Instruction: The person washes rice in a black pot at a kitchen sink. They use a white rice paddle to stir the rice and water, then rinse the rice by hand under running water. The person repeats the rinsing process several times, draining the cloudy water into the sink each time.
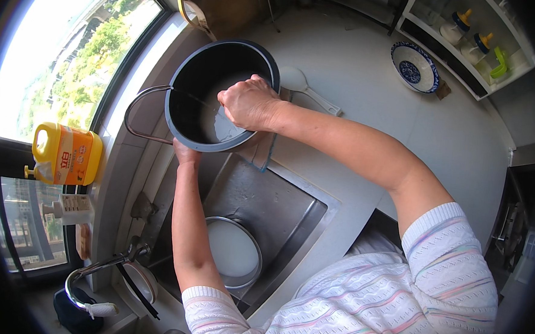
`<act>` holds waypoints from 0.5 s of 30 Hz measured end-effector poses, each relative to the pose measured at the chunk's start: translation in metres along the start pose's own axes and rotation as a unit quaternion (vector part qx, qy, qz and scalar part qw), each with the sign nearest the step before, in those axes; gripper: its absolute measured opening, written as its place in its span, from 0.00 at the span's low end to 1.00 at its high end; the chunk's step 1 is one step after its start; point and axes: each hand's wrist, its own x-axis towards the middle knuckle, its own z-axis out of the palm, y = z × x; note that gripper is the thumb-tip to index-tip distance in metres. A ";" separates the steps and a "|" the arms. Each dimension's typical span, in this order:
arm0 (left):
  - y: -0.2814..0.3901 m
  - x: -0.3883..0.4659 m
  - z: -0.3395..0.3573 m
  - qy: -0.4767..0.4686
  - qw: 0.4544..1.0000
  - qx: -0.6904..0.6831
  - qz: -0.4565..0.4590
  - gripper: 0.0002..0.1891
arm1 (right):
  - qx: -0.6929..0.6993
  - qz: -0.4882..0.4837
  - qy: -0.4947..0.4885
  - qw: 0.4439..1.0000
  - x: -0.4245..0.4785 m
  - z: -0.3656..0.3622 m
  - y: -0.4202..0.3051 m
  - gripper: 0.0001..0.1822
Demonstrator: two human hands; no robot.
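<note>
A deep dark pot (186,79) with a metal loop handle (132,110) is tilted with its mouth towards me. My left hand (187,153) supports it from below at the near left rim, and the pot hides most of the fingers. Over the mouth, near the right rim, my right hand (250,102) is curled with the knuckles up; whether anything is in its fingers is hidden. Pale, wet-looking contents (226,126) show at the bottom of the pot. A folded cloth (260,153) lies partly under the pot at the sink's corner.
Below the pot is a steel sink (275,190) holding a round vessel of whitish liquid (233,251). A chrome faucet (78,279) stands lower left. A white ladle (312,94) and a blue-patterned bowl (413,68) rest on the counter. A yellow detergent jug (75,154) is by the window.
</note>
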 end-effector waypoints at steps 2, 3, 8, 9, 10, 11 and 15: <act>0.005 0.000 0.001 -0.010 0.998 0.035 -0.043 0.16 | -0.002 0.002 -0.005 1.000 0.000 0.000 0.001 0.07; 0.003 -0.001 0.000 -0.020 0.993 0.085 -0.080 0.16 | -0.006 0.003 -0.008 1.000 0.000 -0.002 0.002 0.06; -0.005 0.003 0.000 -0.039 0.990 0.092 -0.101 0.16 | -0.011 -0.007 0.015 1.000 -0.004 -0.006 0.007 0.06; -0.014 0.005 -0.004 -0.033 0.991 -0.011 -0.126 0.17 | -0.007 -0.004 0.000 1.000 -0.002 -0.004 0.005 0.06; -0.025 0.006 -0.014 -0.024 0.982 -0.111 -0.154 0.17 | 0.016 0.004 -0.031 0.999 0.000 -0.006 -0.003 0.07; -0.034 0.005 -0.017 -0.016 0.961 -0.208 -0.181 0.18 | 0.037 0.008 -0.030 0.999 0.001 -0.005 -0.008 0.08; -0.038 0.005 -0.008 -0.038 0.986 -0.088 -0.139 0.19 | 0.053 0.023 -0.050 0.997 -0.004 -0.014 -0.001 0.10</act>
